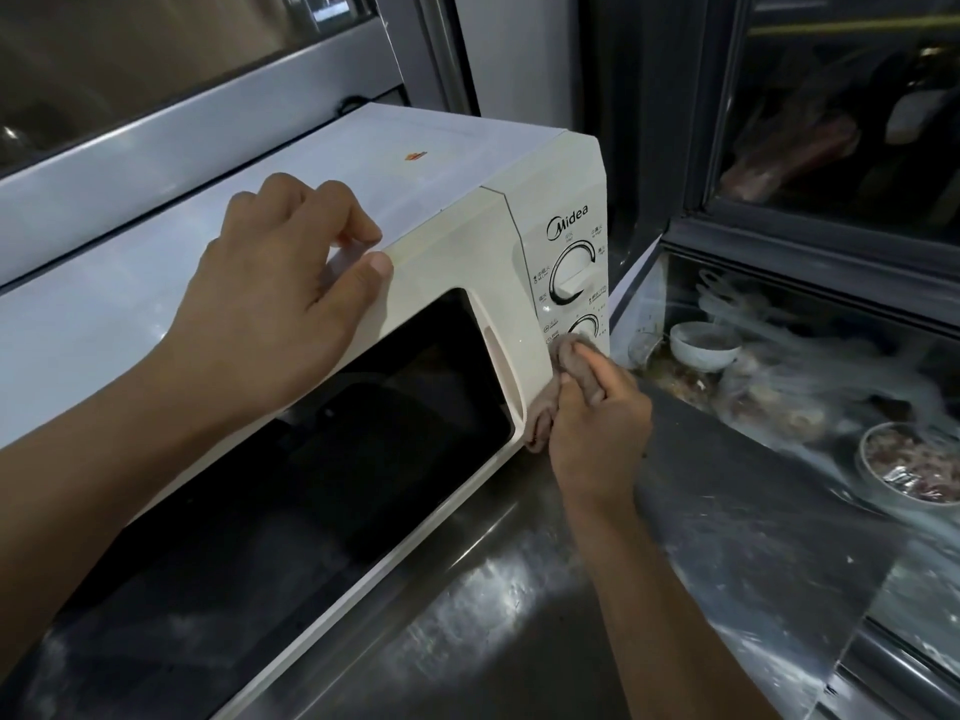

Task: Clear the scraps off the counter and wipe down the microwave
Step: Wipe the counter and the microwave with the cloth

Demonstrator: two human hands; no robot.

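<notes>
- The right hand (597, 433) curls its fingers round a crumpled brownish-grey cloth (571, 371), one finger laid along the top of the wad, and presses it against the lower part of the control panel.
- The cloth covers the bottom of the lower round white dial (586, 327); a loose end hangs down beside the door's edge, near the steel.
- The left hand (280, 304) rests on the top front edge of the cream-white boxy microwave (467, 163), fingers bent over the top, thumb flat on the front face above the dark glass door window (363, 433); it steadies the case and holds nothing.
- Above the cloth sits the larger upper white dial (571, 275).
- The microwave stands on a scuffed stainless-steel counter (493, 615).
- To the right, under a glass display pane, a small white bowl (704, 345) and clear plastic bags (810, 366) lie.
</notes>
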